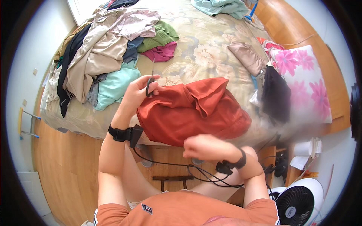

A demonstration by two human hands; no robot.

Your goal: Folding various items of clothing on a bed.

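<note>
My left hand (145, 86) is shut on a pair of scissors (149, 86) by the dark handles, with the thin blades pointing away from me. It is at the upper left corner of a rust-red satiny garment (175, 118), which lies rumpled at the near edge of the bed. My right hand (208, 147) is at the garment's near edge, slightly blurred, with its fingers curled under. Whether it pinches anything is hidden. Both wrists wear black straps with small devices, and a black cable (167, 163) hangs between them.
A heap of clothes (99, 56) covers the left of the floral bedspread (208, 55). On the right are beige folded fabric (247, 56), a black cloth (274, 93) and a pink-flowered pillow (302, 82). A fan (297, 203) stands at the lower right, near a stool (172, 178).
</note>
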